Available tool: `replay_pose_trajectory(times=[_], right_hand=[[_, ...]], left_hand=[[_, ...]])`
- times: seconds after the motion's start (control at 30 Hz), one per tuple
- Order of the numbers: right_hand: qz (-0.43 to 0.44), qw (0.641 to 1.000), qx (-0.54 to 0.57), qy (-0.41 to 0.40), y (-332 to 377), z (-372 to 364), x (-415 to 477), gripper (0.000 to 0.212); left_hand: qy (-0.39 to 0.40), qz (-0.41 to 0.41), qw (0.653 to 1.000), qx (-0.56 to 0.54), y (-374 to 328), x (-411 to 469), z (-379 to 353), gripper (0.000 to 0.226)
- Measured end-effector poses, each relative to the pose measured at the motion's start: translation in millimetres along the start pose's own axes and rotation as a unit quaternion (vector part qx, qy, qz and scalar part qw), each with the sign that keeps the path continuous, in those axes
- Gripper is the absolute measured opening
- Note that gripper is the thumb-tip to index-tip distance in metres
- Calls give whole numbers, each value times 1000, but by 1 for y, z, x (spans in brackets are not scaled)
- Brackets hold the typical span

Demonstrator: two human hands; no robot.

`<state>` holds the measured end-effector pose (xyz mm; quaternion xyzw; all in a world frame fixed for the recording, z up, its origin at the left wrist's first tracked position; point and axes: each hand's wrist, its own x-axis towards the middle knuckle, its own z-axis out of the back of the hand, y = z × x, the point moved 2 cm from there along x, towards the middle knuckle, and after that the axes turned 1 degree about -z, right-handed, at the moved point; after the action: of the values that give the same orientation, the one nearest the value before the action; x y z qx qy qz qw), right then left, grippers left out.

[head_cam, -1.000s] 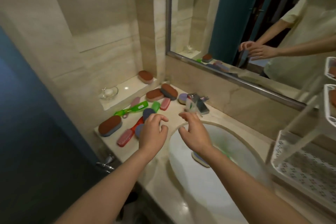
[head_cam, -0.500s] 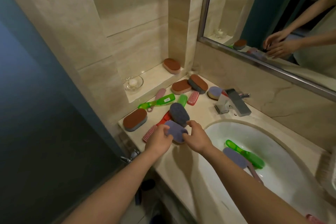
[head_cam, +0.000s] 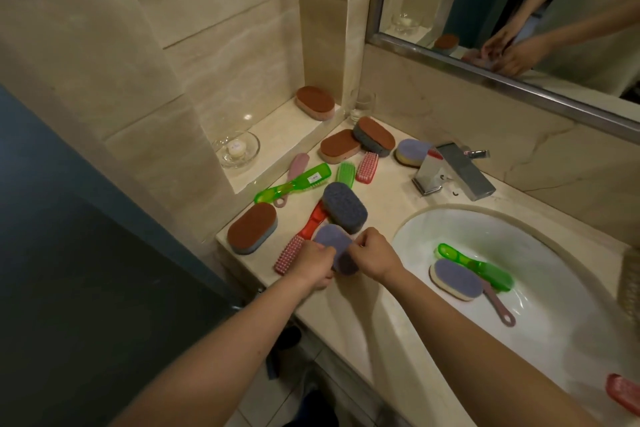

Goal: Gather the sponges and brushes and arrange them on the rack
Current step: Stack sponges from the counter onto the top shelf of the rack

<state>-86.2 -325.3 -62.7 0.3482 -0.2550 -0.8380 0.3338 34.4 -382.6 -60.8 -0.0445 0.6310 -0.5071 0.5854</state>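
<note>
1. Two hands on one item: left hand (head_cam: pixel 313 265) and right hand (head_cam: pixel 375 258) both pinch the purple sponge (head_cam: pixel 334 241), fingers curled round its near end, at the front edge of the counter (head_cam: pixel 381 198), just left of the basin (head_cam: pixel 554 340)
2. Its far end touches the grey sponge (head_cam: pixel 344 206) and lies by the red brush (head_cam: pixel 304 236); best lifted up and toward the body so neither gets dragged off the edge
3. One hand looks enough for this sponge; freeing the other for the grey one would save a trip
4. Cannot tell whether it is clear of the counter yet, as the hands hide its underside
5. Rack not in view; the carry will need a turn to find it
6. Versus 1.0 s ago: hands were apart, relaxed and holding nothing near the basin rim, with the rack visible at right
7. Versus 0.5 s ago: both hands were already at this sponge; now they sit closer together and cover more of it
</note>
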Motion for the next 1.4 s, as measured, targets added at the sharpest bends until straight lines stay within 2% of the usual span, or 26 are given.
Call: replay_pose_trajectory(times=[0.03,0.13,0.23,0.27,0.33,0.37,0.5,0.63,0.73,0.83,0.97,1.27,1.4], right_hand=[[-7,1000,18,-10,0,1,0,13],[-8,997,68,-23,0,6,-4,25],[-1,992,122,-40,-8,15,-10,23],[-7,987,155,-43,-11,20,-12,17],[-25,977,208,-36,-19,30,-18,9],[-31,974,221,-37,-24,38,-22,12],[-49,962,265,-49,-49,70,-33,31],[-63,955,284,-65,-89,95,-38,30],[-61,959,255,-106,-116,105,-35,26],[-79,965,209,-136,-144,111,-27,25],[-111,980,129,-106,-177,117,-11,28],[-91,992,-31,-86,-219,96,23,41],[-89,989,-74,-87,-232,83,34,44]], left_hand=[[7,13,1000,-22,2,2,-3,13],[22,46,997,-61,13,8,-10,52],[38,47,993,-102,9,3,-20,64],[33,24,996,-75,4,2,-25,67],[12,-27,1000,8,-7,0,-38,69],[14,-39,999,33,-12,-3,-47,67],[90,-43,994,43,-21,-11,-82,64],[108,-39,991,64,-30,-15,-121,57],[105,-30,992,67,-33,-14,-148,49],[98,-26,991,83,-30,-6,-169,51],[79,-8,990,113,-20,12,-187,52],[53,25,991,118,0,46,-215,51],[49,29,991,120,9,54,-218,38]])
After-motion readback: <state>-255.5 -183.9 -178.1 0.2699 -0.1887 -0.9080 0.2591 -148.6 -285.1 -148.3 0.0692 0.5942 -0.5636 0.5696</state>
